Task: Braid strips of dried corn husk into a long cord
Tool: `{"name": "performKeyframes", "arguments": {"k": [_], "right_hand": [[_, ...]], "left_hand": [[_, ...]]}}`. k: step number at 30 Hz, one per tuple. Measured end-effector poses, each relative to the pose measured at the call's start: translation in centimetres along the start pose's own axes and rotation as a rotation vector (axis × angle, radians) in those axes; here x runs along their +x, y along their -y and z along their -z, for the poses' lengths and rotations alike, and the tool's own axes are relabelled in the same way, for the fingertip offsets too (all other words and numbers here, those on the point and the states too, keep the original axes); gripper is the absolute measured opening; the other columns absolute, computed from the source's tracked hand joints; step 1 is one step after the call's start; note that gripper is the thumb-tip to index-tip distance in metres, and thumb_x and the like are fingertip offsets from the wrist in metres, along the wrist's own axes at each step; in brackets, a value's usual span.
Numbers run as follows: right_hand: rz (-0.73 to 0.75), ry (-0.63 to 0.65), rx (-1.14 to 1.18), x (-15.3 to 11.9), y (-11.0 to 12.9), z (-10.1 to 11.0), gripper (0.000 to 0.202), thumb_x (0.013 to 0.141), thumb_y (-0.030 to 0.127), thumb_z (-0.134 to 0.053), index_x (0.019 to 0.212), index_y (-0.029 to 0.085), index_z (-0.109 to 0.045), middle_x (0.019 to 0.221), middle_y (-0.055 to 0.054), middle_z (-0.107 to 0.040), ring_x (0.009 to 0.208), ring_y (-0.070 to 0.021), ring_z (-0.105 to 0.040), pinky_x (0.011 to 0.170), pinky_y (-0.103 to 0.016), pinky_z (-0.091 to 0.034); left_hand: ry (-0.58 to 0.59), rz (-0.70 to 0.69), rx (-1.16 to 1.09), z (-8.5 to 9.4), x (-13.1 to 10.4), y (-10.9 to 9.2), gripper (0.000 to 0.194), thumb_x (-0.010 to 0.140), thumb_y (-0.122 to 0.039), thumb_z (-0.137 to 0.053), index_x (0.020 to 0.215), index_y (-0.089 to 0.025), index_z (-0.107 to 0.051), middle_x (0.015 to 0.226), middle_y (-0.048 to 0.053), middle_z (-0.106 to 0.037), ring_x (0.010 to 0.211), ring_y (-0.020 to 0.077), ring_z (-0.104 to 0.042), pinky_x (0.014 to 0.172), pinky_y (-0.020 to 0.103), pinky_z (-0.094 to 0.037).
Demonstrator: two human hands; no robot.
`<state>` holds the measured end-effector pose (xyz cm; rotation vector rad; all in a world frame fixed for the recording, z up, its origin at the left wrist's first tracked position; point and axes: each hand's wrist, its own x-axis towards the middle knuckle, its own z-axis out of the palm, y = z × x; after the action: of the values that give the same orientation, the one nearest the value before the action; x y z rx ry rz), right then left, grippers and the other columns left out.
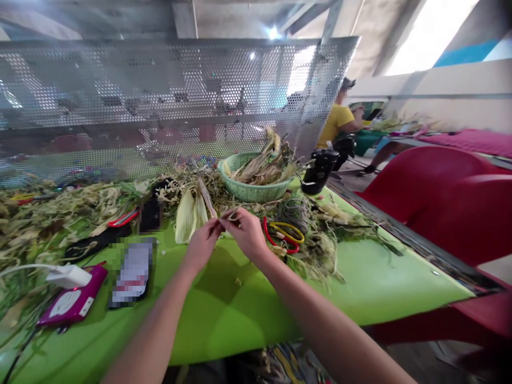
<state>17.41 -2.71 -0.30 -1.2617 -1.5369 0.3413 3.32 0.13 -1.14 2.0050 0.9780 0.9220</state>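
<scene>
My left hand (pixel 203 242) and my right hand (pixel 248 233) meet over the green tabletop, their fingertips pinched close together. Between them is a thin dried corn husk (pixel 207 197), a brownish strip that runs up and away from the fingers; its lower end is hidden in the grip. Just beyond my left hand lie wide pale green corn husks (pixel 186 216). To the right of my right hand rest scissors (pixel 286 234) with red and yellow handles, beside a bundle of grey-green twine (pixel 294 213).
A green plastic basket (pixel 256 191) holds dried husks, with a black tumbler (pixel 319 170) beside it. Husk scraps (pixel 100 205) heap along the back. A phone (pixel 134 272), a purple power bank (pixel 74 298) and a red cutter (pixel 123 217) lie left. Red chairs (pixel 432 197) stand right; a person sits beyond.
</scene>
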Motion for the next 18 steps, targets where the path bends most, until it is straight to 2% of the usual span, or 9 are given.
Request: {"name": "performKeyframes", "arguments": {"k": [2,4,8,14,18], "right_hand": [[-0.006,0.017,-0.023,0.0,0.0,0.1,0.007,0.079,0.026,-0.06,0.08,0.021,-0.064,0.079,-0.003,-0.065,0.072,-0.0171,-0.058,0.069,-0.026,-0.044],[-0.016,0.033,-0.029,0.1,-0.1,0.1,0.006,0.077,0.026,-0.061,0.077,0.021,-0.065,0.076,-0.003,-0.064,0.07,-0.0169,-0.056,0.068,-0.026,-0.042],[-0.046,0.08,0.029,0.3,-0.6,-0.1,0.008,0.075,0.028,-0.062,0.074,0.02,-0.064,0.071,-0.001,-0.063,0.068,-0.0165,-0.055,0.066,-0.026,-0.04],[-0.107,0.272,0.316,0.5,-1.2,-0.8,0.024,0.075,0.042,-0.061,0.08,0.018,-0.064,0.065,0.001,-0.063,0.056,-0.0111,-0.053,0.055,-0.022,-0.042],[-0.144,0.292,0.442,0.5,-1.4,-0.6,0.031,0.073,0.045,-0.063,0.085,0.017,-0.061,0.067,0.0,-0.064,0.053,-0.0089,-0.052,0.05,-0.02,-0.041]], "left_hand": [[-0.036,0.021,0.114,-0.3,0.1,0.3,0.033,0.091,-0.038,-0.036,0.092,-0.019,-0.062,0.085,0.005,-0.066,0.078,0.0192,-0.06,0.068,0.028,-0.043],[-0.076,0.039,0.325,-0.8,0.1,0.4,0.032,0.091,-0.034,-0.035,0.092,-0.019,-0.063,0.085,0.006,-0.067,0.078,0.0202,-0.061,0.068,0.028,-0.042],[-0.165,0.072,0.449,-1.3,-0.9,0.2,0.031,0.091,-0.035,-0.036,0.099,-0.019,-0.062,0.085,0.01,-0.067,0.078,0.0236,-0.061,0.068,0.031,-0.039],[-0.337,0.112,0.767,-0.6,-3.6,0.3,0.036,0.094,-0.038,-0.029,0.103,-0.02,-0.059,0.079,0.009,-0.065,0.073,0.0213,-0.058,0.066,0.029,-0.035],[-0.418,0.165,0.83,0.0,-4.3,0.7,0.037,0.094,-0.038,-0.029,0.106,-0.019,-0.057,0.082,0.01,-0.065,0.072,0.0209,-0.057,0.063,0.028,-0.032]]}}
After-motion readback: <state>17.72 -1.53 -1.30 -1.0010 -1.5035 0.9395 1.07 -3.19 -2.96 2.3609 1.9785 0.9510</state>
